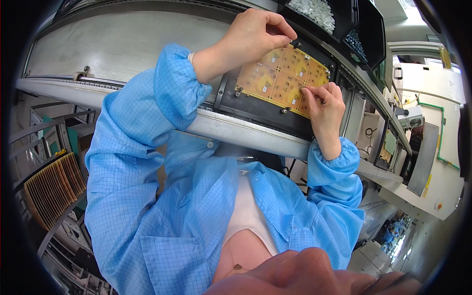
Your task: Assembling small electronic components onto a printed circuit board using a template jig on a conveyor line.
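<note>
The single view looks down from the person's head point(305, 270), a wide fisheye, with the blue coat point(172, 228) close below on the near side and the left hand point(255, 35), right hand point(325, 105) and yellow board point(281, 77) farther off, toward the far side.

Factory surroundings, curved toward the rim. Right: cream machine cabinet point(413, 81) with green tubing point(442, 135) along its face; below it, grey floor point(432, 233) catching bright reflections. Left: brown panels point(55, 189) standing in a close row within a metal rack point(51, 233). Upper right: bright white light point(409, 6).
</note>
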The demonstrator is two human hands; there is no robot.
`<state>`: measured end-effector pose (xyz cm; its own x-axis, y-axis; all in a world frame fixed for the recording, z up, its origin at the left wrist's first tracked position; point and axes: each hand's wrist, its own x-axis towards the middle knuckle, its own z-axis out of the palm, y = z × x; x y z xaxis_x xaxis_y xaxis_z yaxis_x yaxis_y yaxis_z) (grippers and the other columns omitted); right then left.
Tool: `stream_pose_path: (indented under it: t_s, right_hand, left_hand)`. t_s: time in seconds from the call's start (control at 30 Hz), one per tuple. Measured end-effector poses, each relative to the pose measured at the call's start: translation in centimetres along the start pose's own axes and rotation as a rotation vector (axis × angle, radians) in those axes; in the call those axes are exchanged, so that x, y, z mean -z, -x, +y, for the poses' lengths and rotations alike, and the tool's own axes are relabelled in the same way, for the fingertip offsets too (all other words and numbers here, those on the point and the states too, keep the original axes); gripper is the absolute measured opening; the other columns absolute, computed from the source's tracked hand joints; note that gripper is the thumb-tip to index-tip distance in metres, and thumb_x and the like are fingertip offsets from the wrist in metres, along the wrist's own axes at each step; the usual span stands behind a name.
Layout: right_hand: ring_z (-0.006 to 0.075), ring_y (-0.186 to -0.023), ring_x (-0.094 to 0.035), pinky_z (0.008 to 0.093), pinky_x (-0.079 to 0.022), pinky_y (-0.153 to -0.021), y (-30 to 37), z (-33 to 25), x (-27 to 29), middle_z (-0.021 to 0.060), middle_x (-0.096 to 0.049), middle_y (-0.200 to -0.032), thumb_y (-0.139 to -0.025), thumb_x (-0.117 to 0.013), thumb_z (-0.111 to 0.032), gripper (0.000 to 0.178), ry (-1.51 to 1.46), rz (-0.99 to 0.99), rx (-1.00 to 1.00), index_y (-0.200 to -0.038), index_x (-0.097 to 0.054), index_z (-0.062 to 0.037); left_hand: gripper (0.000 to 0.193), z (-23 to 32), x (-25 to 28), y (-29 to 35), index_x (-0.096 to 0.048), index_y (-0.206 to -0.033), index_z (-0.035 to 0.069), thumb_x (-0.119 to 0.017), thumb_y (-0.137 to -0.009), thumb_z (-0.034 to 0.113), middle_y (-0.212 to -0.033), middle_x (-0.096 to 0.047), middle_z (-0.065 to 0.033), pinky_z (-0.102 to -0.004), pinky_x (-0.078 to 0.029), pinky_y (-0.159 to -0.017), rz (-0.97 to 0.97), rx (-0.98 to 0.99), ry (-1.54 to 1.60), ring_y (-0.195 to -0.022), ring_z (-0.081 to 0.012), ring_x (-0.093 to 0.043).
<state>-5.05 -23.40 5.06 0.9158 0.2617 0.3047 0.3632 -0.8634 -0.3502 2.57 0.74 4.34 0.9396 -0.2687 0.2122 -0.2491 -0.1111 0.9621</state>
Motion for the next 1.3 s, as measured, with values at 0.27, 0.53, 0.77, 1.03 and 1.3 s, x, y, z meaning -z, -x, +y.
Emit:
stream_pose_path:
  t_s: [0.27, 0.53, 0.77, 1.03, 1.3]
  right_hand:
    - [0.0174, -0.071, -0.054, 0.0289, -0.045, -0.062, 0.4, 0.2, -0.1, 0.0070, -0.055, -0.077, -0.082, -0.076, -0.006, 0.010, -0.040, -0.021, -0.060, -0.089, -0.073, 0.0013]
    - [0.0221, -0.074, -0.056, 0.0324, -0.047, -0.065, 0.1, -0.6, -0.2, 0.0093, -0.056, -0.078, -0.082, -0.076, -0.007, 0.010, 0.047, 0.010, -0.022, -0.086, -0.072, 0.0013]
    - [0.0283, -0.077, -0.056, 0.0366, -0.047, -0.068, 0.4, -1.1, 0.4, 0.0107, -0.056, -0.079, -0.081, -0.075, -0.007, 0.010, 0.213, 0.019, 0.126, -0.086, -0.071, 0.0005]
    - [0.0235, -0.077, -0.069, 0.0318, -0.052, -0.070, -7.3, 7.1, 3.5, 0.0151, -0.071, -0.090, -0.092, -0.067, -0.014, 0.016, 0.000, 0.077, -0.037, -0.099, -0.072, -0.0004]
    - [0.0365, -0.095, -0.067, 0.0428, -0.054, -0.084, -18.2, 17.0, 1.6, 0.0182, -0.070, -0.099, -0.088, -0.066, -0.018, 0.021, 0.241, -0.113, 0.006, -0.105, -0.071, -0.0055]
  left_hand:
    - [0.021, 0.1, 0.2, 0.0, -0.072, -0.105, 0.003, -0.067, -0.086, 0.010, -0.100, -0.072, -0.0061, -0.0258, -0.052, -0.085, -0.012, 0.089, 0.095, -0.092, -0.0127, -0.067]
    - [0.021, -1.2, 0.6, -0.3, -0.072, -0.106, 0.003, -0.066, -0.087, 0.009, -0.102, -0.072, -0.0065, -0.0262, -0.052, -0.086, 0.004, 0.024, 0.052, -0.094, -0.0134, -0.067]
    - [0.022, -0.3, 0.3, -0.2, -0.072, -0.107, 0.003, -0.065, -0.087, 0.009, -0.100, -0.071, -0.0048, -0.0252, -0.052, -0.082, -0.034, 0.047, 0.096, -0.090, -0.0108, -0.064]
    - [0.019, 2.0, -0.3, 0.8, -0.069, -0.103, -0.001, -0.067, -0.088, 0.009, -0.089, -0.070, -0.0044, -0.0221, -0.051, -0.072, -0.138, 0.249, 0.208, -0.080, -0.0085, -0.064]
    - [0.018, 0.9, -2.9, -0.4, -0.073, -0.096, 0.000, -0.062, -0.084, 0.006, -0.087, -0.072, -0.0074, -0.0277, -0.054, -0.075, -0.153, 0.128, 0.048, -0.082, -0.0141, -0.070]
